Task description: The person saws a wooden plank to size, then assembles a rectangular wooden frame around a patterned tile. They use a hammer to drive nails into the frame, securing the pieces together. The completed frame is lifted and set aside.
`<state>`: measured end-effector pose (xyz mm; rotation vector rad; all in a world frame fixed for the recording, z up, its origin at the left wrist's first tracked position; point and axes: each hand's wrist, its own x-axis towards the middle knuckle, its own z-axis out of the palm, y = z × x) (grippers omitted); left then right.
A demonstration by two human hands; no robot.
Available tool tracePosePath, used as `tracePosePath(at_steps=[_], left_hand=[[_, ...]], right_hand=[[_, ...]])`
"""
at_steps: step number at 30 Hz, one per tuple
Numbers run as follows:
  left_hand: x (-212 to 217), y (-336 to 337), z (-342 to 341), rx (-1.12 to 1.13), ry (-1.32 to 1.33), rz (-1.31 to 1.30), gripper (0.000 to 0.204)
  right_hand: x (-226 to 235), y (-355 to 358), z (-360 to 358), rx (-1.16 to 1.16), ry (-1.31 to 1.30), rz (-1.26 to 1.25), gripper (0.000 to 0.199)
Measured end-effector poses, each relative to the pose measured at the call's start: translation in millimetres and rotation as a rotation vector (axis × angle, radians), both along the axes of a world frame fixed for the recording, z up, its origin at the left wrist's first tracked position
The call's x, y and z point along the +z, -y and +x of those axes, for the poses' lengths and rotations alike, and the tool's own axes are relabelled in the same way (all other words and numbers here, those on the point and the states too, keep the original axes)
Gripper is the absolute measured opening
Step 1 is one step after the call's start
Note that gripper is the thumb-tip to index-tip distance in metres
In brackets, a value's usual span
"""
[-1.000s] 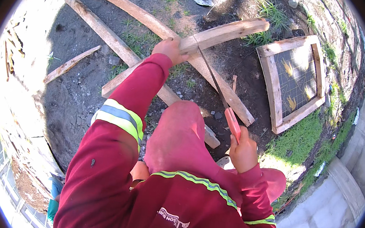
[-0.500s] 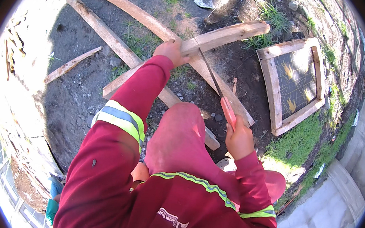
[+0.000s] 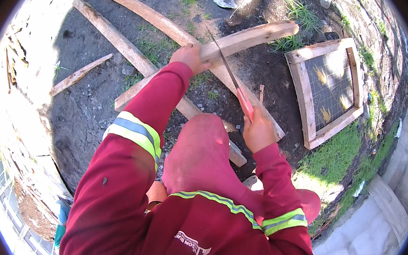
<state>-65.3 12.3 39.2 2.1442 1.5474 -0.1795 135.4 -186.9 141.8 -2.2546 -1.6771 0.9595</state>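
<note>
My left hand (image 3: 190, 58) is closed round a wooden plank (image 3: 251, 39), which rests crosswise over two longer timbers on the ground. In my right hand (image 3: 260, 131) is the red-orange handle of a handsaw (image 3: 243, 102). Its thin blade crosses the plank just right of my left hand, and the tip sticks out past the far edge. Beneath the plank run the long upper timber (image 3: 141, 13) and the lower timber (image 3: 117, 37), both slanting from far left to near right. My bent knee (image 3: 197, 151) is just below the crossing.
To the right lies a wooden frame (image 3: 300, 104) with a dark, grid-marked panel inside. A short wood strip (image 3: 81, 74) is on the soil at left. A pale rock (image 3: 224, 1) and grass tufts (image 3: 303, 18) lie beyond. Concrete paving (image 3: 363, 231) borders the lower right.
My right hand has pushed the saw forward and to the left, so more blade shows beyond the plank. My left hand keeps its grip on the plank.
</note>
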Motion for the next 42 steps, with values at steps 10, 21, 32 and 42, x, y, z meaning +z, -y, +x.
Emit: tracePosePath(at_steps=[10, 21, 32, 42], left_hand=[[-5.6, 0.0, -2.1, 0.004, 0.015, -0.003, 0.066], [-1.7, -5.2, -1.2, -0.002, 0.000, -0.024, 0.066], [3.3, -0.5, 0.8, -0.010, -0.022, 0.025, 0.066], [-1.8, -1.8, 0.5, 0.003, -0.016, -0.007, 0.064]], right_hand=[[63.4, 71.6, 17.9, -0.009, 0.002, -0.061, 0.029], [42.7, 62.5, 16.9, -0.029, -0.062, 0.013, 0.025], [-39.8, -12.4, -2.5, -0.010, 0.028, 0.022, 0.021], [-10.0, -29.0, -8.7, 0.014, -0.011, 0.098, 0.020]])
